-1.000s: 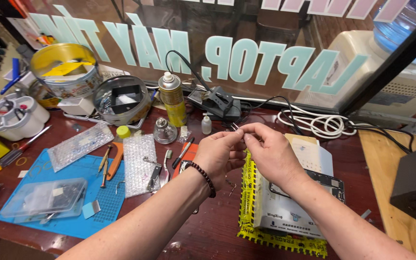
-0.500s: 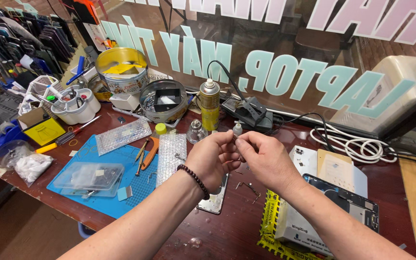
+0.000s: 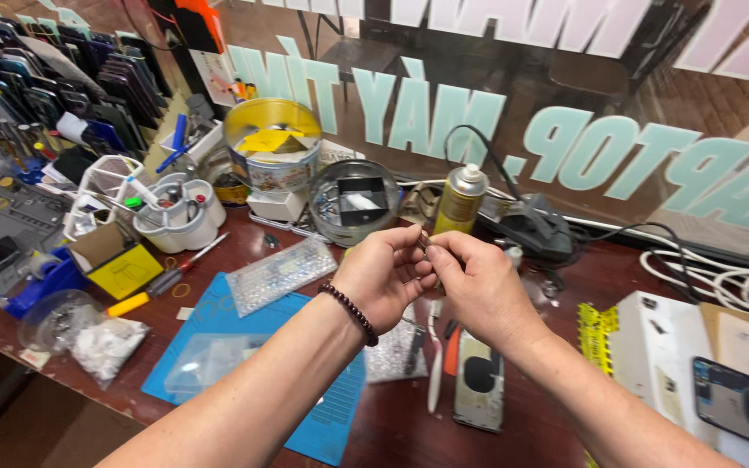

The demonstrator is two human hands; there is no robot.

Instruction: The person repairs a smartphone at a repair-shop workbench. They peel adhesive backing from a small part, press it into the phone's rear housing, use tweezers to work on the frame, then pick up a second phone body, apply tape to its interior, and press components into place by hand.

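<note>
Two hands meet over the middle of the bench, and we hold sth tiny between them. Our left hand (image 3: pixel 383 276), dark bead bracelet (image 3: pixel 350 312) on the wrist, has fingers curled in, thumb and forefinger pinched tight on a small dark part (image 3: pixel 424 242). Our right hand (image 3: pixel 477 286) comes in from the other side, fingertips (image 3: pixel 434 256) pressed to the same part, other fingers folded. The part is too small to tell what it is; it sits up in the air betw. both pinches, above the table, in front of the yellow spray can (image 3: pixel 460 199).

Below the hands lie a phone back shell (image 3: pixel 478 381), white tweezers (image 3: pixel 433 355) and a clear plastic tray (image 3: pixel 281 274) partly on the blue work mat (image 3: pixel 218 316). Behind: round metal tin (image 3: pixel 354 201) w/ bits inside, yellow tin (image 3: pixel 272 156), white cup of tools (image 3: pixel 177 214). Right side: white box (image 3: pixel 661 355) w/ yellow strip (image 3: pixel 598 336) just beside it, coiled white cable (image 3: pixel 721 282) near the glass.
</note>
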